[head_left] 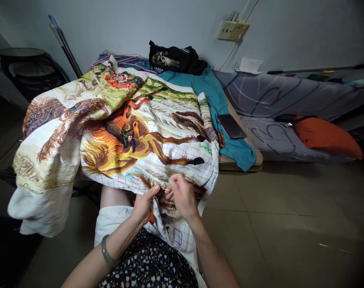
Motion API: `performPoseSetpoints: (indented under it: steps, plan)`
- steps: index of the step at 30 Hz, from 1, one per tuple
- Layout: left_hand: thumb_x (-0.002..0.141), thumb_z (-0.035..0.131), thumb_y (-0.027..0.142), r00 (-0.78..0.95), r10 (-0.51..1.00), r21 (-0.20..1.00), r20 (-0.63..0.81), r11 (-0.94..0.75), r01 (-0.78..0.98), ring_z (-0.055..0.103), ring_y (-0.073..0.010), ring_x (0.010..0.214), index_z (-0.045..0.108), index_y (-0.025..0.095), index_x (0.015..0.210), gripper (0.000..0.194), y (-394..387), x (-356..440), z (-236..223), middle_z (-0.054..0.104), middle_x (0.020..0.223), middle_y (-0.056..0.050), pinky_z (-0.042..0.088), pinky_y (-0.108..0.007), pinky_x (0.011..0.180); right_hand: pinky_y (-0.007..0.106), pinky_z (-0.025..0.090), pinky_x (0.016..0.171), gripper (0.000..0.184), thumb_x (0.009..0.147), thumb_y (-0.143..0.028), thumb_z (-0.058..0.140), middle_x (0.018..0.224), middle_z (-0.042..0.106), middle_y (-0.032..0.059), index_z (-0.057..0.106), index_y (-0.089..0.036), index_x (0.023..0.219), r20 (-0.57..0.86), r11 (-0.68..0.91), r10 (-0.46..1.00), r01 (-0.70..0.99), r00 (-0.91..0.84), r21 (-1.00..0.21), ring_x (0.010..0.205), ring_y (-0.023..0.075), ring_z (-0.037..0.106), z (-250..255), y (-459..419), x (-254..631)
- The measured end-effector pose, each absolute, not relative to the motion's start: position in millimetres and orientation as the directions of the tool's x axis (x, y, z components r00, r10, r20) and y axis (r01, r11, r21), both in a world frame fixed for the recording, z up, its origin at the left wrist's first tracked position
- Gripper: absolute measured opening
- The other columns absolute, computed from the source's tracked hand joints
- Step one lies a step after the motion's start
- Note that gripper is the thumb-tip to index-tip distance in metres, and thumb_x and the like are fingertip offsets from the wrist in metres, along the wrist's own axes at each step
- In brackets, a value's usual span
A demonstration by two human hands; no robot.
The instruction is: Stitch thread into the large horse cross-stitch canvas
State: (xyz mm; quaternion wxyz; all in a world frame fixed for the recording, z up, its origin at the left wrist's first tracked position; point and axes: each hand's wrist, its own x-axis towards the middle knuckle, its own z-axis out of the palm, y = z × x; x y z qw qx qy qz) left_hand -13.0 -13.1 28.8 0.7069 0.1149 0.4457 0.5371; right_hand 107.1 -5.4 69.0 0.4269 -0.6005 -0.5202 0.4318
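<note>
A large cross-stitch cloth [182,136] with brown and orange horses drapes over the table and down onto my lap. My left hand [144,205] grips a fold of it near the front edge, thumb on top and fingers underneath. Just right of that, my right hand [182,195] is closed in a pinch above the stitched brown area. A thin pale strand seems to show by its fingertips; what they hold is too small to make out. Loose yellow thread [126,134] lies on the dark part of the stitched horse.
On a teal cloth [240,152] to the right lie a dark phone [232,126] and orange-handled scissors [220,139]. Behind are a black printed bag [178,59] and pink hangers [122,59]. An orange cushion [325,136] rests on a grey patterned seat [265,134]. A stool [28,68] stands far left.
</note>
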Motion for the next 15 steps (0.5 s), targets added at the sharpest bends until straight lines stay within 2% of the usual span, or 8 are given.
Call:
performPoseSetpoints:
  steps: [3, 5, 7, 9, 11, 13, 15]
  plan:
    - [0.056, 0.079, 0.025, -0.002, 0.873, 0.641, -0.488, 0.357, -0.679, 0.062, -0.0255, 0.096, 0.063, 0.013, 0.103, 0.051, -14, -12, 26, 0.069, 0.098, -0.009, 0.041, -0.041, 0.093, 0.017, 0.039, 0.036, 0.023, 0.084, -0.042, 0.052, 0.073, 0.062, -0.0007, 0.044, -0.02, 0.088, 0.002, 0.035, 0.963, -0.119, 0.269, -0.992, 0.04, 0.0075, 0.051, 96, 5, 143]
    - [0.057, 0.078, 0.024, -0.014, 0.873, 0.638, -0.487, 0.345, -0.688, 0.061, -0.0253, 0.1, 0.061, 0.015, 0.108, 0.055, -14, -12, 25, 0.068, 0.103, -0.009, 0.041, -0.041, 0.094, 0.017, 0.04, 0.037, 0.025, 0.078, -0.038, 0.062, 0.065, 0.058, -0.0045, 0.046, -0.02, 0.087, 0.036, 0.15, 0.952, -0.362, 0.304, -0.92, 0.037, 0.0051, 0.045, 120, 9, 175]
    - [0.057, 0.078, 0.023, -0.028, 0.875, 0.643, -0.484, 0.334, -0.689, 0.059, -0.0253, 0.104, 0.06, 0.015, 0.109, 0.056, -15, -12, 24, 0.068, 0.105, -0.009, 0.04, -0.04, 0.096, 0.019, 0.05, 0.053, 0.021, 0.073, -0.028, 0.068, 0.056, 0.047, -0.0094, 0.05, -0.019, 0.077, 0.155, 0.336, 0.914, -0.485, 0.375, -0.807, 0.037, 0.0018, 0.038, 144, 10, 204]
    - [0.058, 0.078, 0.022, -0.044, 0.878, 0.652, -0.476, 0.318, -0.688, 0.057, -0.0248, 0.108, 0.06, 0.017, 0.11, 0.056, -15, -12, 23, 0.067, 0.106, -0.008, 0.04, -0.038, 0.096, 0.025, 0.052, 0.075, 0.017, 0.074, -0.024, 0.068, 0.055, 0.043, -0.0095, 0.052, -0.019, 0.07, 0.297, 0.515, 0.829, -0.441, 0.474, -0.735, 0.04, 0.0017, 0.036, 159, 8, 220]
    - [0.058, 0.078, 0.02, -0.047, 0.88, 0.653, -0.472, 0.313, -0.69, 0.056, -0.0244, 0.11, 0.059, 0.018, 0.111, 0.056, -15, -11, 22, 0.067, 0.106, -0.007, 0.04, -0.038, 0.097, 0.034, 0.05, 0.084, 0.019, 0.077, -0.026, 0.066, 0.058, 0.047, -0.007, 0.052, -0.019, 0.066, 0.413, 0.601, 0.754, -0.281, 0.511, -0.748, 0.044, 0.0043, 0.039, 160, 5, 219]
    - [0.059, 0.077, 0.02, -0.03, 0.878, 0.639, -0.479, 0.325, -0.697, 0.056, -0.0247, 0.11, 0.059, 0.017, 0.11, 0.054, -16, -11, 22, 0.068, 0.103, -0.007, 0.04, -0.038, 0.097, 0.037, 0.05, 0.078, 0.019, 0.08, -0.026, 0.062, 0.054, 0.045, -0.0066, 0.051, -0.018, 0.067, 0.426, 0.55, 0.774, -0.166, 0.469, -0.818, 0.043, 0.0062, 0.038, 146, -1, 203]
    - [0.059, 0.077, 0.02, -0.022, 0.875, 0.63, -0.484, 0.33, -0.703, 0.057, -0.0254, 0.107, 0.059, 0.016, 0.11, 0.055, -16, -10, 22, 0.069, 0.099, -0.008, 0.04, -0.04, 0.096, 0.031, 0.051, 0.065, 0.013, 0.085, -0.025, 0.056, 0.049, 0.037, -0.0091, 0.051, -0.019, 0.075, 0.301, 0.375, 0.886, -0.163, 0.353, -0.912, 0.04, 0.0062, 0.034, 121, -10, 178]
